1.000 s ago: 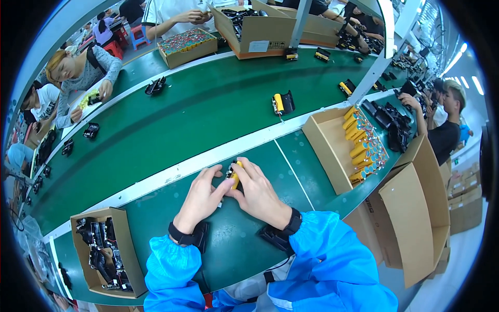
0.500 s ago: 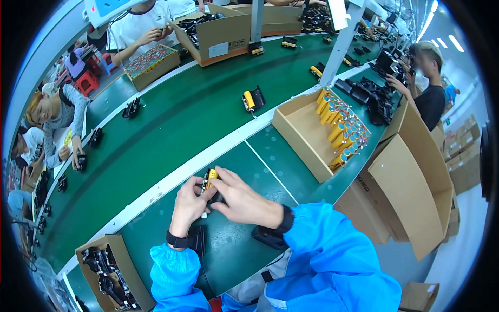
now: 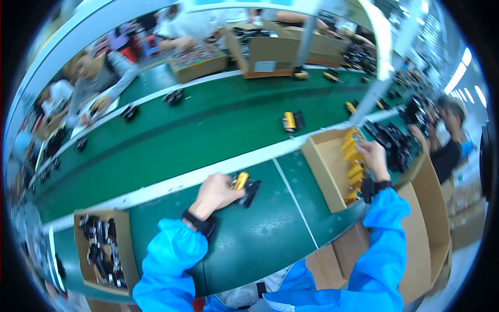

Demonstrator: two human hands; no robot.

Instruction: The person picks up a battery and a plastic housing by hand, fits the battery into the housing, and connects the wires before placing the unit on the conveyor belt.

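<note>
one yellow cylinder [image 3: 240,181]: just right of the left hand [image 3: 212,195], against a black housing [image 3: 251,193] on the table [image 3: 270,229]; long axis runs near-left to far-right.
left hand: thumb and fingers narrow, holding that cylinder's left side.
right hand [image 3: 375,156]: fingers bent, over the cardboard box [image 3: 322,179]; whether they hold anything, cannot tell.
boxed yellow cylinders [image 3: 355,174]: left of and near the right hand, clearly the nearer one; well right of the left.

left hand [image 3: 215,194]: holding yellow cylinder [image 3: 241,180] | right hand [image 3: 374,157]: over cardboard box [image 3: 320,174]
</note>
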